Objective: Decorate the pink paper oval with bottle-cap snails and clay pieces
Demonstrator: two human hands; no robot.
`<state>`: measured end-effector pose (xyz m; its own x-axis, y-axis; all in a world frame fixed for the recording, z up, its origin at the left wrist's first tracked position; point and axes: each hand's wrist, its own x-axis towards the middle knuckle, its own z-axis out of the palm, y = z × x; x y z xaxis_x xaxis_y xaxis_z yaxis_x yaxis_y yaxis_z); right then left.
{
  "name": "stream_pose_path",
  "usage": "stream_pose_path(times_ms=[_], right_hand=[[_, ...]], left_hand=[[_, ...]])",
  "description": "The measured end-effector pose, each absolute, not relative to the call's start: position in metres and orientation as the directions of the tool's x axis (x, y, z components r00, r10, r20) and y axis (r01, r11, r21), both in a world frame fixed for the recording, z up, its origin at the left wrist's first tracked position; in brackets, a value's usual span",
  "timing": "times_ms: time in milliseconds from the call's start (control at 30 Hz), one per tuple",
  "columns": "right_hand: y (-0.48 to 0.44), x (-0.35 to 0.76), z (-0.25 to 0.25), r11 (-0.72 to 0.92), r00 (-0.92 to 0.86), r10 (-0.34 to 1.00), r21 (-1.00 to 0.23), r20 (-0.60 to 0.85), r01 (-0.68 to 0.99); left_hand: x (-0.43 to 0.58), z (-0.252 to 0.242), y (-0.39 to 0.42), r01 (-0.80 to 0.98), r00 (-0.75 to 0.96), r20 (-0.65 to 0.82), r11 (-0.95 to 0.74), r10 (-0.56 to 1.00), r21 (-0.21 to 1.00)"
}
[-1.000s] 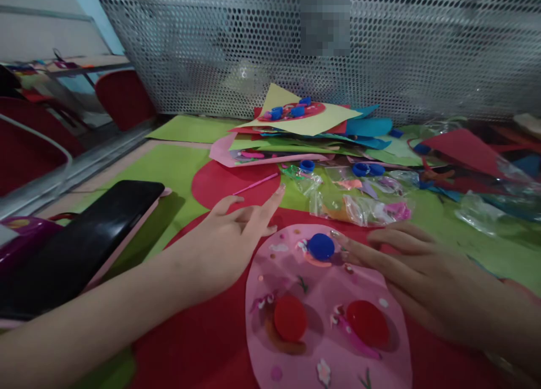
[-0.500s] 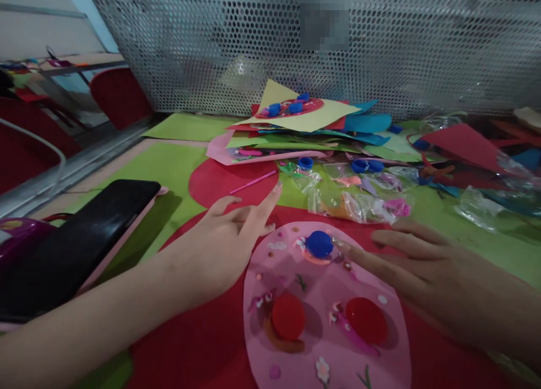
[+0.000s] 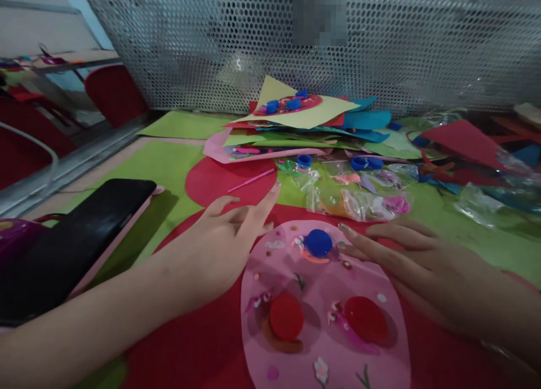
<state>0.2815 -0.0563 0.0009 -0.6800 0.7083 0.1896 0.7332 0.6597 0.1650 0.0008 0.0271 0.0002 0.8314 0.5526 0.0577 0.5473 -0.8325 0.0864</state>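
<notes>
Head view: The rounded pink paper sheet point(image 3: 313, 299) lies on a larger red paper sheet point(image 3: 181, 332), between both hands. One blue round cap point(image 3: 318, 243), two red round caps point(image 3: 286, 315) and small modelled decorations are in position; bare areas lie between them. Remaining work cannot be determined. The left hand point(image 3: 228, 237) points its index finger, other fingers loosely curled, gripping nothing visible. The right hand point(image 3: 418, 259), fingers extended and unloaded, obscures the sheet's upper right edge. Clear plastic bags point(image 3: 359, 204) lie beyond; a black rectangular phone point(image 3: 80, 231) lies left, clear of the sheet.
</notes>
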Motion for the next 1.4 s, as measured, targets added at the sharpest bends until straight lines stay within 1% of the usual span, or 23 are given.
stream_pose_path(times_ms=[200, 300, 533, 633, 800, 900, 1200, 1400], right_hand=[[-0.053, 0.278, 0.002, 0.681, -0.701, 0.682, 0.167, 0.209, 0.713], [-0.054, 0.278, 0.004, 0.692, -0.712, 0.674, 0.170, 0.195, 0.702], [-0.052, 0.278, 0.008, 0.710, -0.753, 0.625, 0.250, 0.205, 0.658], [-0.052, 0.277, 0.010, 0.723, -0.770, 0.600, 0.265, 0.217, 0.639], [-0.054, 0.275, 0.011, 0.710, -0.741, 0.641, 0.212, 0.199, 0.671], [-0.055, 0.275, 0.012, 0.705, -0.735, 0.648, 0.208, 0.200, 0.678], [-0.055, 0.274, 0.013, 0.734, -0.774, 0.611, 0.248, 0.166, 0.632], [-0.057, 0.284, 0.012, 0.700, -0.763, 0.630, 0.321, 0.144, 0.638]], left_hand=[[0.000, -0.001, 0.027, 0.547, 0.831, 0.070, -0.834, 0.551, 0.076], [0.000, 0.000, 0.027, 0.534, 0.840, 0.063, -0.842, 0.539, 0.078], [0.000, -0.001, 0.027, 0.550, 0.831, 0.054, -0.832, 0.554, 0.073], [-0.001, -0.002, 0.028, 0.558, 0.823, 0.072, -0.826, 0.563, 0.082], [-0.001, -0.004, 0.028, 0.553, 0.825, 0.072, -0.827, 0.560, 0.101], [0.000, -0.002, 0.028, 0.553, 0.826, 0.058, -0.825, 0.561, 0.111], [0.000, -0.001, 0.026, 0.553, 0.827, 0.077, -0.830, 0.557, 0.076], [-0.001, -0.002, 0.027, 0.553, 0.826, 0.082, -0.829, 0.558, 0.078]])
